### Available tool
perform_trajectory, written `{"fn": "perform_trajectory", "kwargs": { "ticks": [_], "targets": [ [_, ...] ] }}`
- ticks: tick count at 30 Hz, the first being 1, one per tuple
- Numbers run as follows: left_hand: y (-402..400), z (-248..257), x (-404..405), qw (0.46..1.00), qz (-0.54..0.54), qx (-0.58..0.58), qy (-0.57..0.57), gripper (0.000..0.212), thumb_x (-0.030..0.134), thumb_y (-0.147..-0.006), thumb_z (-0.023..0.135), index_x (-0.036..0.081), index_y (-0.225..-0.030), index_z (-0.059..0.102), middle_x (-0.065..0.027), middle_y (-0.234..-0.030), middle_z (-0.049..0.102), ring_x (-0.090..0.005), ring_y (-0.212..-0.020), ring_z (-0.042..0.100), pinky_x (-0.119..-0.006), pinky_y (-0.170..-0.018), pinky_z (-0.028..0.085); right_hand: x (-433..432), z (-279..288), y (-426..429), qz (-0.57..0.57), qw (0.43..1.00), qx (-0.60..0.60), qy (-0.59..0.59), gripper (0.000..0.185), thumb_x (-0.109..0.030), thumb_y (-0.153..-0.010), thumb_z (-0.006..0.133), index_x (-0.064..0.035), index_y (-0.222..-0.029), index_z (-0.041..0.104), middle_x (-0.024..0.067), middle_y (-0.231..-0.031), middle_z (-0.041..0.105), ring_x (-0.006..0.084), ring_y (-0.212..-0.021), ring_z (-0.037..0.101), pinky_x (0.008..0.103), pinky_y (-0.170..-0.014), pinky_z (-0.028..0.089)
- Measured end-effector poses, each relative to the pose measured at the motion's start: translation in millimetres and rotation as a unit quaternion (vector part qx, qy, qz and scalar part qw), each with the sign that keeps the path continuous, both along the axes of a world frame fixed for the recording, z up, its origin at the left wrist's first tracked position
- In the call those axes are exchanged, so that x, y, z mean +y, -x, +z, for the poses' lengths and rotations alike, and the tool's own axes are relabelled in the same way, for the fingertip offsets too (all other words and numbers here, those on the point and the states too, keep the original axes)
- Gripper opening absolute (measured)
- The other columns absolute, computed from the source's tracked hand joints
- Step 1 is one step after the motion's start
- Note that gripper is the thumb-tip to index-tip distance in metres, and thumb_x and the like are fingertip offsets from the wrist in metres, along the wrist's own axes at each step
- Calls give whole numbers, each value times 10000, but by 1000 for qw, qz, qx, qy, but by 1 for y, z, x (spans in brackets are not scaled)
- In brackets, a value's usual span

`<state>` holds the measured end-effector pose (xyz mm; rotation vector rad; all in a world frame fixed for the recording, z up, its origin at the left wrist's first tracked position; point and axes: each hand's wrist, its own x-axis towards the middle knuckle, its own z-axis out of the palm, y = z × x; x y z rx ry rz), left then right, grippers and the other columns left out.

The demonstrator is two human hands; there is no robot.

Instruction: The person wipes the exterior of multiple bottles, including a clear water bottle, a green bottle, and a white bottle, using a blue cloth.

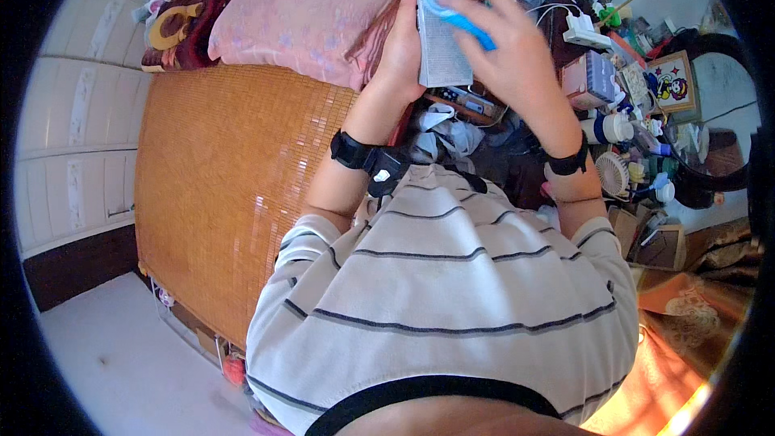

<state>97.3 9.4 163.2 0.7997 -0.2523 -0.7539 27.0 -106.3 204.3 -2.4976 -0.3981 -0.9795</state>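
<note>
My left hand (401, 51) holds a flat grey rectangular object (445, 51) upright by its left edge, near the top centre of the view. The object has a fine-textured face; what exactly it is I cannot tell. On its upper part lies a blue cloth (463, 18), pressed there by my right hand (499, 42), whose fingers are bent over it. Part of the cloth sticks out below the fingers. Both wrists wear black bands.
A bed with a woven mat (236, 163) lies at left, a pink pillow (303, 24) at its head. Plastic bags (451, 133) sit below my hands. At right stand a white power strip (584, 33), a box (590, 80), a small fan (611, 172) and a framed picture (672, 82).
</note>
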Motion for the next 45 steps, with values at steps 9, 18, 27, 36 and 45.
{"fn": "perform_trajectory", "kwargs": {
  "ticks": [9, 18, 27, 36, 45],
  "targets": [
    [-13, -9, 13, 999, 14, 7, -33, 663, 634, -821, 248, 82, -1062, 524, -90, -947, 590, -219, -856, 582, -344, -728, 486, 10, -22, 17, 125, 989, 77, 26, 342, -55, -703, 542, -144, -1032, 580, 33, -923, 553, 225, -781, 560, 340, -645, 472],
    [2, -9, 2, 997, 12, 28, -69, 630, 578, -861, 218, 70, -1090, 514, -91, -983, 581, -187, -883, 573, -314, -749, 467, 2, -22, 3, 21, 996, -24, 77, 328, -52, -699, 522, -138, -1010, 583, 41, -889, 572, 223, -764, 569, 329, -638, 476],
    [-19, -11, 15, 999, 37, 24, -18, 638, 578, -851, 227, 36, -1011, 523, -125, -807, 595, -260, -669, 608, -357, -592, 501, -3, -55, 42, 245, 941, 212, 96, 353, -39, -660, 553, -121, -999, 604, 62, -850, 586, 231, -757, 565, 328, -632, 464],
    [-19, -23, 14, 999, -33, 9, 24, 473, 414, -878, 291, 33, -1065, 499, -161, -983, 582, -261, -880, 574, -380, -780, 457, -42, -30, 32, 148, 966, 125, -170, 243, -139, -739, 645, -37, -950, 581, 92, -894, 587, 194, -811, 562, 291, -743, 437],
    [7, -27, -2, 997, -9, -50, -66, 360, 359, -875, 452, 64, -1075, 506, -53, -951, 583, -129, -816, 575, -282, -687, 484, -17, -8, 3, 136, 939, -54, -312, 322, -240, -785, 618, -25, -1002, 518, 67, -930, 538, 149, -865, 507, 256, -773, 400]
  ]
}}
